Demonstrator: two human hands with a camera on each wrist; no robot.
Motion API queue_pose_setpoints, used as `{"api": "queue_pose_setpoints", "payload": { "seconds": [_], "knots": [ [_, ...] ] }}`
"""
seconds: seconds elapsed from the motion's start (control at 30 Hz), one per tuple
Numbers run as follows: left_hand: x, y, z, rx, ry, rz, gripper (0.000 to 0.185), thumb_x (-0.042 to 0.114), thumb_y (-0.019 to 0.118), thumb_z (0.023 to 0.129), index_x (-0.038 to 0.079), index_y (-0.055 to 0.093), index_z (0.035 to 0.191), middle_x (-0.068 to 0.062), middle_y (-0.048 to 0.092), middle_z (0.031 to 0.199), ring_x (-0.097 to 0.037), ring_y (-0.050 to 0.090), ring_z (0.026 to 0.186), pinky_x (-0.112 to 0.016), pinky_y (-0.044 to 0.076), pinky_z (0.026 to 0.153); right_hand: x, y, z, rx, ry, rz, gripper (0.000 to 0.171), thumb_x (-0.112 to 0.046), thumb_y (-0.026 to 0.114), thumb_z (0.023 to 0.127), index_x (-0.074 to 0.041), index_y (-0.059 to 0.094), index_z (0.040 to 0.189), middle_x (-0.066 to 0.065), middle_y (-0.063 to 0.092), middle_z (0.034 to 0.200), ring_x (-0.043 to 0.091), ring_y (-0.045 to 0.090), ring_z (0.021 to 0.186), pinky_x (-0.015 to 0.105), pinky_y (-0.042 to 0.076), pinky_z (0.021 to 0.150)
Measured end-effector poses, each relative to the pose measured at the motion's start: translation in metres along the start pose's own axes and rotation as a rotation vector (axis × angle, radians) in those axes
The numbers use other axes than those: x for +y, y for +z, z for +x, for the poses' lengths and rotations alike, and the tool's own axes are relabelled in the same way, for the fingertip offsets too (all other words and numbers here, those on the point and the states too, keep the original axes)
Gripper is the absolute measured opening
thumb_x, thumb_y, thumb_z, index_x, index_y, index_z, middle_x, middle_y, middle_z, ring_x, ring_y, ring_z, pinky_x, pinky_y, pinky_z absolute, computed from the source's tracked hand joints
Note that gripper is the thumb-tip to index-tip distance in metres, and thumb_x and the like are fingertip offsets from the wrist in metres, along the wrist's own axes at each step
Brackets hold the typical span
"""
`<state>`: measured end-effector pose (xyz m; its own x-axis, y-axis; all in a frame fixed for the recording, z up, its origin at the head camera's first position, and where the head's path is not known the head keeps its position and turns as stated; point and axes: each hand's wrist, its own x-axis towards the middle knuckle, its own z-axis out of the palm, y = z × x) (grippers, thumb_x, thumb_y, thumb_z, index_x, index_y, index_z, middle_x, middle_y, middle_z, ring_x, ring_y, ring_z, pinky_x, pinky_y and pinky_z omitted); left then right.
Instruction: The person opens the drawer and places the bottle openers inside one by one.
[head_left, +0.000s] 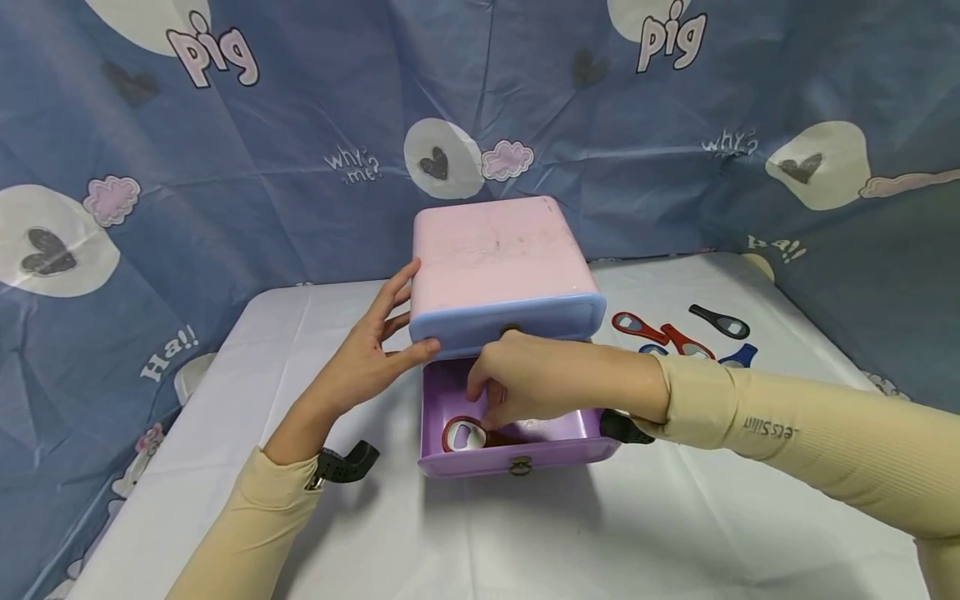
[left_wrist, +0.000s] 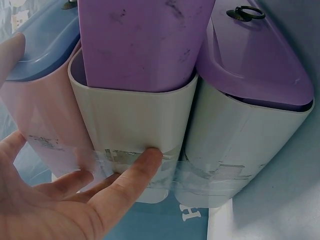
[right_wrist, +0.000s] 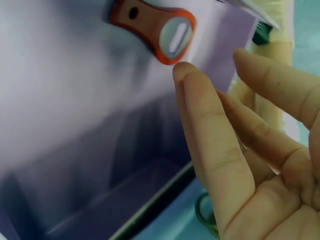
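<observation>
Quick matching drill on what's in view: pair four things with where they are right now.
1. red bottle opener
2. black bottle opener
3. left hand
4. right hand

a. flat against the pink plastic drawer box
b. lying in the open purple drawer
c. on the white tablecloth
d. reaching into the open drawer

Pairs: 1-b, 2-c, 3-a, 4-d
</observation>
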<state>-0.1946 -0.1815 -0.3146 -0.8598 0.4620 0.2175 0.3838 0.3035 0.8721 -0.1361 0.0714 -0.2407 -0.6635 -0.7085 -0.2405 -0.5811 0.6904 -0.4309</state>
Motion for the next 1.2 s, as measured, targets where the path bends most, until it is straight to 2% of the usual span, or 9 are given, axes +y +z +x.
{"api": "queue_pose_setpoints", "payload": {
  "seconds": [0.23, 0.53, 0.67, 0.9, 1.03, 1.13, 1.2],
  "knots": [
    [0.0, 0.0, 0.0, 0.003, -0.003, 0.001, 0.098, 0.019, 0.079, 0.099, 0.057, 0.019, 0.166, -0.005, 0.024, 0.176, -0.04, 0.039, 0.158, -0.062, 0.053, 0.111, 0.005, -0.013, -0.018, 0.054, -0.035, 0.09, 0.028, -0.022, 0.085, 0.095, -0.011, 0.08, 0.12, -0.011, 0.079, 0.089, -0.001, 0.071, 0.079, 0.021, 0.059, 0.078],
    [0.0, -0.001, 0.001, 0.009, -0.003, -0.003, 0.098, 0.017, 0.079, 0.099, 0.055, 0.02, 0.167, -0.006, 0.025, 0.175, -0.041, 0.039, 0.158, -0.062, 0.053, 0.11, 0.029, -0.024, -0.042, 0.141, -0.046, 0.24, 0.025, -0.021, 0.083, 0.096, -0.011, 0.08, 0.119, -0.007, 0.08, 0.099, 0.007, 0.074, 0.091, 0.028, 0.063, 0.088],
    [0.001, -0.001, 0.001, 0.003, -0.004, -0.004, 0.099, 0.018, 0.08, 0.098, 0.055, 0.019, 0.167, -0.006, 0.025, 0.175, -0.04, 0.04, 0.158, -0.06, 0.054, 0.11, 0.041, -0.028, -0.053, 0.194, -0.041, 0.276, 0.023, -0.025, 0.082, 0.098, -0.015, 0.081, 0.119, -0.006, 0.079, 0.104, 0.01, 0.074, 0.096, 0.033, 0.063, 0.09],
    [0.003, -0.001, -0.001, 0.002, -0.002, -0.008, 0.099, 0.016, 0.079, 0.099, 0.054, 0.019, 0.167, -0.007, 0.023, 0.175, -0.039, 0.039, 0.158, -0.059, 0.054, 0.11, 0.06, -0.033, -0.076, 0.29, -0.004, 0.376, 0.025, -0.023, 0.08, 0.099, -0.014, 0.079, 0.122, 0.002, 0.08, 0.101, 0.023, 0.076, 0.094, 0.031, 0.064, 0.083],
    [0.003, 0.0, 0.0, -0.003, 0.006, -0.007, 0.099, 0.015, 0.078, 0.099, 0.054, 0.019, 0.168, -0.007, 0.024, 0.175, -0.04, 0.04, 0.158, -0.059, 0.053, 0.11, 0.074, -0.036, -0.09, 0.36, 0.022, 0.413, 0.025, -0.02, 0.08, 0.099, -0.012, 0.078, 0.123, 0.004, 0.081, 0.104, 0.022, 0.078, 0.091, 0.032, 0.065, 0.081],
    [0.003, 0.001, 0.001, 0.0, 0.006, -0.005, 0.099, 0.014, 0.079, 0.099, 0.054, 0.02, 0.168, -0.007, 0.026, 0.174, -0.04, 0.04, 0.157, -0.059, 0.053, 0.11, 0.085, -0.038, -0.099, 0.406, 0.051, 0.413, 0.024, -0.018, 0.078, 0.1, -0.013, 0.078, 0.124, 0.004, 0.082, 0.104, 0.017, 0.079, 0.089, 0.031, 0.062, 0.061],
    [0.003, 0.001, 0.001, 0.001, 0.001, -0.003, 0.1, 0.013, 0.079, 0.099, 0.055, 0.019, 0.167, -0.007, 0.026, 0.174, -0.04, 0.04, 0.157, -0.06, 0.053, 0.11, 0.092, -0.039, -0.104, 0.426, 0.065, 0.427, 0.024, -0.018, 0.077, 0.101, -0.013, 0.078, 0.125, 0.005, 0.082, 0.103, 0.017, 0.08, 0.089, 0.03, 0.062, 0.06]
  ]
}}
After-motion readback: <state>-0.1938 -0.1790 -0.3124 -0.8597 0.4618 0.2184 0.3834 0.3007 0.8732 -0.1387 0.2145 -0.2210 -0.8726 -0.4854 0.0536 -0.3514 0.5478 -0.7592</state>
